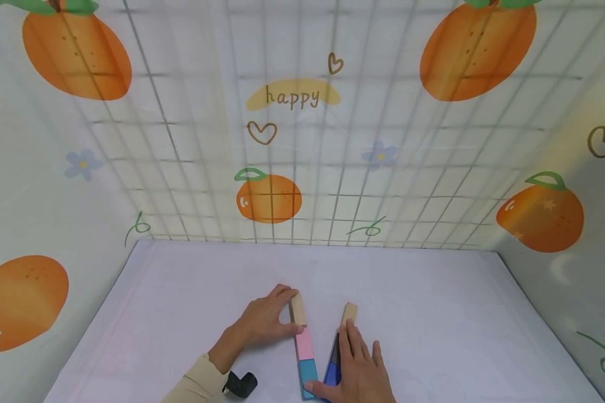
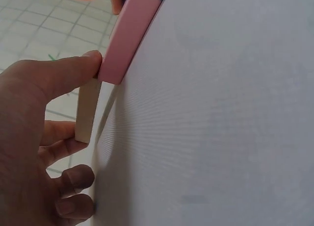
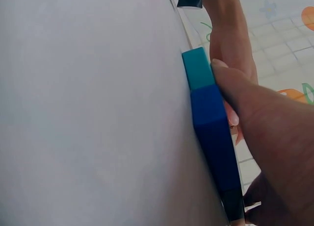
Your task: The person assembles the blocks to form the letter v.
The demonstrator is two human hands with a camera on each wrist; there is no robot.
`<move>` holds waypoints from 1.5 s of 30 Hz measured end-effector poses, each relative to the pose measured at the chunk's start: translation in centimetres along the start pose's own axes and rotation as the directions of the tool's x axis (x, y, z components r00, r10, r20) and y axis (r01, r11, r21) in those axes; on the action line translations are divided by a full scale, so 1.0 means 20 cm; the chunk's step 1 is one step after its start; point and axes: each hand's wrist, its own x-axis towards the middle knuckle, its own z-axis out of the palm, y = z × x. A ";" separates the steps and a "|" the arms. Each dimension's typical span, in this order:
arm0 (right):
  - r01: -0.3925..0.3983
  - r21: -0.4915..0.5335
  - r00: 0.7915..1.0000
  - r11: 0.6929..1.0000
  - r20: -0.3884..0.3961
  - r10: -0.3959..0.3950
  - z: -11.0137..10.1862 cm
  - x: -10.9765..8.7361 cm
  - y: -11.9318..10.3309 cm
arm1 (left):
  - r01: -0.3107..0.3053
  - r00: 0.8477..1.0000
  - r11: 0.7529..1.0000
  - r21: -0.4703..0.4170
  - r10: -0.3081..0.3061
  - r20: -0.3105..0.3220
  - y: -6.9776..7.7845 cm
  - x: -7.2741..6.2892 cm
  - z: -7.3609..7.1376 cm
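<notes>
Two lines of rectangular blocks form a narrow V on the white tabletop. The left line has a natural wood block (image 1: 297, 309), a pink block (image 1: 305, 343) and a teal block (image 1: 308, 371). A second wood block (image 1: 350, 312), a dark block (image 1: 335, 351) and a blue block (image 1: 332, 374) make the right line. My left hand (image 1: 264, 319) holds the left wood block (image 2: 88, 111) between thumb and fingers, its thumb by the pink block (image 2: 125, 44). Along the right line lies my right hand (image 1: 360, 375), fingers fairly straight, thumb against the teal block (image 3: 199, 69).
A white tabletop (image 1: 433, 313) surrounds the blocks. Behind it rises a grid-patterned backdrop (image 1: 312, 168) printed with oranges, with more printed sheeting at both sides. A small black device (image 1: 242, 385) is at my left wrist.
</notes>
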 end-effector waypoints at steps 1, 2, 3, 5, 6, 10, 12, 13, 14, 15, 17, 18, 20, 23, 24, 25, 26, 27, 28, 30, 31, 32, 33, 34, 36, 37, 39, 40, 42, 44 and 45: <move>0.000 0.000 1.000 1.000 0.000 0.000 0.00 0.00 0.00 | 0.000 1.000 1.000 0.001 0.000 0.002 0.00 0.00 0.00; -0.001 0.000 1.000 1.000 0.000 0.001 0.00 0.00 0.00 | -0.002 1.000 1.000 0.007 0.002 0.004 0.00 0.00 0.00; -0.001 0.000 1.000 1.000 0.000 0.001 0.00 0.00 0.00 | -0.002 1.000 1.000 0.011 0.002 0.005 -0.01 0.00 0.01; -0.002 0.000 1.000 1.000 0.002 0.002 0.00 0.00 0.00 | -0.001 1.000 1.000 0.016 0.001 0.006 -0.01 0.00 0.02; -0.002 0.000 1.000 1.000 0.003 0.002 0.00 0.00 0.00 | 0.000 1.000 1.000 0.019 0.000 0.004 -0.01 0.00 0.02; 0.000 0.003 1.000 1.000 0.003 0.000 0.00 0.00 0.00 | 0.008 1.000 1.000 0.024 -0.009 0.003 -0.02 0.00 0.03; 0.000 0.003 1.000 1.000 0.003 0.000 0.00 0.00 0.00 | 0.008 1.000 1.000 0.029 -0.008 -0.001 -0.02 0.00 0.04; 0.000 0.003 1.000 1.000 0.003 0.000 0.00 0.00 0.00 | 0.009 1.000 1.000 0.030 -0.008 -0.002 -0.02 0.00 0.04; -0.001 0.002 1.000 1.000 0.004 0.001 0.00 0.00 0.00 | 0.009 1.000 1.000 0.030 -0.009 -0.002 -0.02 0.00 0.04; -0.002 0.002 1.000 1.000 0.005 0.002 0.00 0.00 0.00 | 0.010 1.000 0.999 0.032 -0.010 -0.002 -0.02 0.00 0.04; -0.005 0.000 1.000 1.000 0.009 0.005 0.00 0.00 0.00 | 0.011 1.000 0.999 0.034 -0.011 0.000 -0.02 0.00 0.04; -0.007 0.000 1.000 1.000 0.011 0.007 0.00 0.00 0.00 | 0.011 1.000 0.999 0.030 -0.011 0.000 -0.02 0.00 0.04; -0.011 -0.003 1.000 1.000 0.014 0.011 0.00 0.00 0.00 | 0.012 1.000 1.000 0.027 -0.012 0.001 -0.02 0.00 0.04; -0.016 -0.006 1.000 1.000 0.019 0.016 0.00 0.00 0.00 | 0.017 1.000 1.000 0.026 -0.017 0.004 -0.02 0.00 0.04; -0.017 -0.007 1.000 1.000 0.020 0.017 0.00 0.00 0.00 | 0.017 1.000 1.000 0.026 -0.017 0.004 -0.02 0.00 0.04; -0.018 -0.007 1.000 1.000 0.019 0.018 0.00 0.00 0.00 | 0.018 1.000 0.999 0.029 -0.018 0.006 -0.02 0.00 0.04; -0.018 -0.006 1.000 1.000 0.019 0.018 0.00 0.00 0.00 | 0.019 1.000 0.999 0.030 -0.019 0.007 -0.02 0.00 0.04; -0.017 -0.005 1.000 1.000 0.017 0.017 0.00 0.00 0.00 | 0.019 1.000 0.999 0.031 -0.019 0.008 -0.01 0.00 0.03; -0.015 -0.005 1.000 1.000 0.015 0.015 0.00 0.00 0.00 | 0.017 1.000 0.999 0.033 -0.018 0.007 -0.01 0.00 0.03; -0.011 0.000 1.000 1.000 0.010 0.011 0.00 0.00 0.00 | 0.011 1.000 0.999 0.033 -0.011 0.004 -0.01 0.00 0.03; -0.009 0.002 1.000 1.000 0.007 0.009 0.00 0.00 0.00 | 0.010 1.000 0.999 0.033 -0.010 0.005 -0.01 0.00 0.02; -0.005 0.006 1.000 1.000 0.005 0.005 0.00 0.00 0.00 | 0.011 1.000 0.999 0.030 -0.011 0.004 -0.01 0.00 0.02; -0.003 0.008 1.000 1.000 0.003 0.003 0.00 0.00 0.00 | 0.012 1.000 1.000 0.025 -0.012 0.003 -0.01 0.00 0.02; 0.000 0.011 1.000 1.000 0.002 0.000 0.00 0.00 0.00 | 0.016 1.000 1.000 0.017 -0.016 0.005 -0.01 -0.01 0.02; 0.001 0.016 1.000 1.000 0.005 -0.001 0.00 0.00 0.00 | 0.032 0.999 0.999 -0.002 -0.032 0.009 -0.01 -0.01 0.01; 0.005 0.019 1.000 1.000 0.006 -0.005 -0.01 0.00 0.00 | 0.038 0.999 0.999 -0.005 -0.038 0.007 -0.01 -0.01 0.01; 0.005 0.030 1.000 1.000 0.005 -0.005 -0.01 0.00 0.00 | 0.044 0.999 0.999 -0.005 -0.044 0.000 0.00 -0.02 0.01; 0.004 0.039 1.000 0.999 0.004 -0.004 -0.02 0.00 0.00 | 0.039 0.999 0.999 0.006 -0.039 -0.007 0.01 -0.03 0.00; 0.013 0.054 1.000 0.998 -0.004 -0.013 -0.04 0.01 0.02 | 0.014 1.000 0.999 0.046 -0.012 -0.026 0.02 -0.05 0.00; 0.037 0.063 0.999 0.997 -0.024 -0.036 -0.06 0.01 0.05 | -0.034 0.999 0.994 0.101 0.038 -0.035 0.05 -0.07 0.01; 0.057 0.062 0.998 0.996 -0.035 -0.055 -0.07 0.02 0.07 | -0.062 0.997 0.990 0.127 0.067 -0.031 0.05 -0.08 0.01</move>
